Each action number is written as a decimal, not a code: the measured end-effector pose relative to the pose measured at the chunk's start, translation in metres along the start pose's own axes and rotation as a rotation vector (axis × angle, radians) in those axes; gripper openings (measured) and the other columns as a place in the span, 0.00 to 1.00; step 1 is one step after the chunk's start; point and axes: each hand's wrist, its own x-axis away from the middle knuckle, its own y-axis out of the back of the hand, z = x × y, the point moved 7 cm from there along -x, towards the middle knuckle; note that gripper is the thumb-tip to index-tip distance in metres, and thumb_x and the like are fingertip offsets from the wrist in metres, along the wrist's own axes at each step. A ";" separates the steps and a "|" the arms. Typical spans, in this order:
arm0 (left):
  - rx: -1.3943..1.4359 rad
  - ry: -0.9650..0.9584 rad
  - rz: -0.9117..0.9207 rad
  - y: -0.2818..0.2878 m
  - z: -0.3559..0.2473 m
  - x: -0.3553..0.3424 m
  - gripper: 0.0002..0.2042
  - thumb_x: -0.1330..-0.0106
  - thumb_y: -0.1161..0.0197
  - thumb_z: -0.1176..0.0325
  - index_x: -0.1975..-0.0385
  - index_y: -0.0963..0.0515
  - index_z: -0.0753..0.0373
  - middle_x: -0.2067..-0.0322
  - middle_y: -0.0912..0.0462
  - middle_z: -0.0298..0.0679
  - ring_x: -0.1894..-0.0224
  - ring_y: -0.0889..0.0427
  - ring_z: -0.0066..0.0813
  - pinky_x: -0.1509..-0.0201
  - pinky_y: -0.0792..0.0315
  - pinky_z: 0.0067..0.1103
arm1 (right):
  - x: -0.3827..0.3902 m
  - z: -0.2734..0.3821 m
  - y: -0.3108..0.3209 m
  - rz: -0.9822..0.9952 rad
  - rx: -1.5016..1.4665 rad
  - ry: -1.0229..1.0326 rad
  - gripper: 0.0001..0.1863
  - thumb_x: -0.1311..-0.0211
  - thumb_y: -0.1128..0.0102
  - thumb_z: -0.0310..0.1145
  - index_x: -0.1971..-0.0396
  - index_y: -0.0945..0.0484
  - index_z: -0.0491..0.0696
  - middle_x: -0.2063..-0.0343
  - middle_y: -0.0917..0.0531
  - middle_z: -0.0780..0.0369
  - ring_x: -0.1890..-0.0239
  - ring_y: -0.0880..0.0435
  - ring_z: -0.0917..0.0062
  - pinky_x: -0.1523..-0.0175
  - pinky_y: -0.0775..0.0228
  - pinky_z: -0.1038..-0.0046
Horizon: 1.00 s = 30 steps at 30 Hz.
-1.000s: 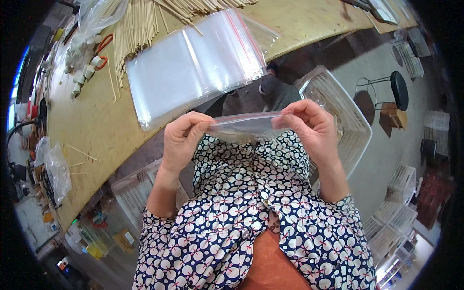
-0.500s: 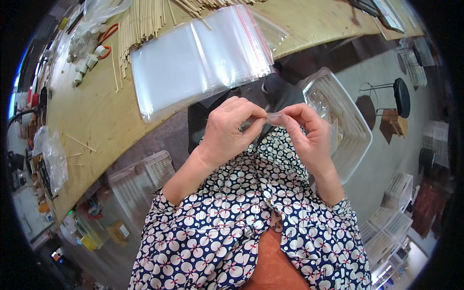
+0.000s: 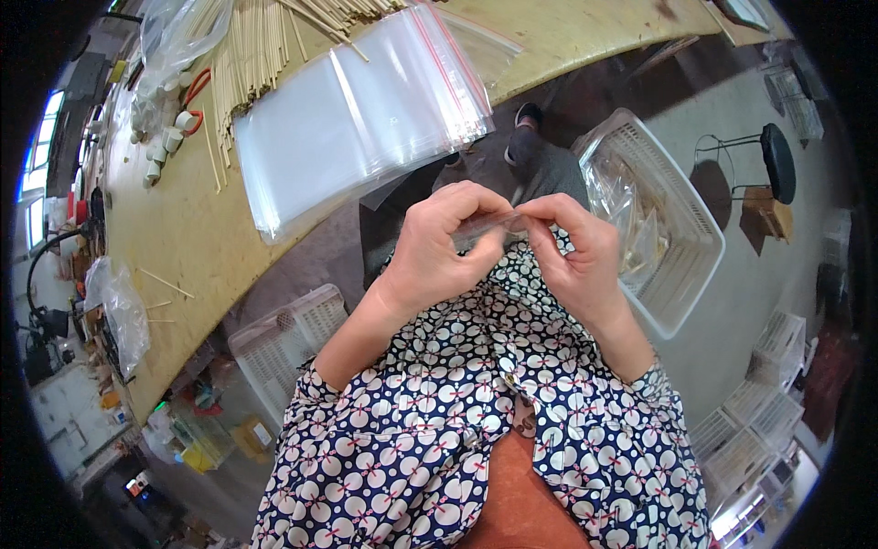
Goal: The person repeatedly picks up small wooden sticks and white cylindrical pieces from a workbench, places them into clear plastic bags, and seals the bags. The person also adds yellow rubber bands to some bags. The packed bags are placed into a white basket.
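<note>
Left hand [image 3: 450,240]: fingers pinching clear plastic bag [image 3: 479,225] | right hand [image 3: 574,249]: pinching its edge alongside | bag: above patterned shirt [image 3: 412,403] (anything inside is hidden) | advice: edge taut, pressure even

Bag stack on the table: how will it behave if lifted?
Probably floppy: the bag stack looks like thin, clear film. Likely slippery, judging by its glossy glare. Layers may slide apart, since the right-hand edges look uneven.

We've got decent light, white glare across the plastic bags [image 3: 357,128], a blown-out window [image 3: 38,156] far left, black corners, and fisheye warp bending the table [image 3: 178,233].
</note>
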 end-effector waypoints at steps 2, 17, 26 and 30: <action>-0.194 -0.103 0.002 0.000 -0.011 -0.004 0.05 0.43 0.34 0.82 0.69 0.18 0.66 0.72 0.19 0.38 0.68 0.19 0.26 0.61 0.25 0.21 | 0.000 0.000 0.000 0.015 0.031 0.014 0.09 0.42 0.36 0.18 0.62 0.17 0.43 0.70 0.14 0.58 0.66 0.12 0.67 0.60 0.22 0.72; -0.520 -0.344 0.176 0.013 -0.047 -0.017 0.05 0.49 0.34 0.80 0.75 0.22 0.63 0.75 0.23 0.39 0.70 0.24 0.38 0.66 0.28 0.28 | 0.028 -0.051 0.113 -0.246 -0.285 -0.234 0.05 0.26 0.44 0.24 0.59 0.18 0.42 0.64 0.12 0.63 0.60 0.14 0.81 0.49 0.23 0.79; -0.998 -0.086 -0.316 0.098 -0.007 -0.069 0.22 0.42 0.22 0.55 0.59 0.22 0.64 0.64 0.20 0.41 0.58 0.22 0.41 0.53 0.26 0.34 | 0.100 -0.089 0.225 -0.533 0.595 -0.476 0.09 0.24 0.44 0.28 0.51 0.17 0.44 0.58 0.11 0.63 0.55 0.13 0.79 0.48 0.22 0.73; -0.819 0.141 -0.257 0.118 0.025 -0.071 0.20 0.41 0.24 0.55 0.60 0.23 0.62 0.60 0.20 0.42 0.53 0.23 0.43 0.49 0.28 0.36 | 0.085 -0.097 0.199 -0.440 0.844 -0.568 0.12 0.26 0.45 0.28 0.48 0.18 0.44 0.53 0.11 0.58 0.52 0.12 0.69 0.46 0.22 0.68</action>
